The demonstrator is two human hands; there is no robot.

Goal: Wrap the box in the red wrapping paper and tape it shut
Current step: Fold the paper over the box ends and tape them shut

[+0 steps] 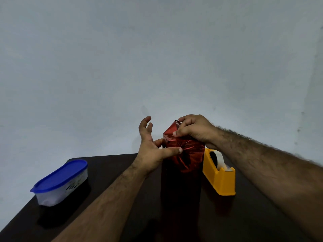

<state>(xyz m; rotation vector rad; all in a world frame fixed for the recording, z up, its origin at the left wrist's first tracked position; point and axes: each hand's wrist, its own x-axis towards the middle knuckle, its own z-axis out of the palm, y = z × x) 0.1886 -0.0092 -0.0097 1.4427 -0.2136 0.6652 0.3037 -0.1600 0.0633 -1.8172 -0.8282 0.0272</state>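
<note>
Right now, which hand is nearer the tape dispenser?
Right. The right hand pinches the red paper just above the tape dispenser; the left hand is across the box.

Hands folding red paper on an upright box

The right hand (194, 130) pinches the red wrapping paper (185, 147) atop the box (180, 186); the left hand (152, 151) presses its side; a yellow tape dispenser (219, 179) stands just right.

Box (181, 172) upright at middle of table (108, 172). Tape dispenser (219, 179) just right of box. Lidded container (61, 183) near left edge, well apart from box. Wall (157, 58) behind far edge.
</note>
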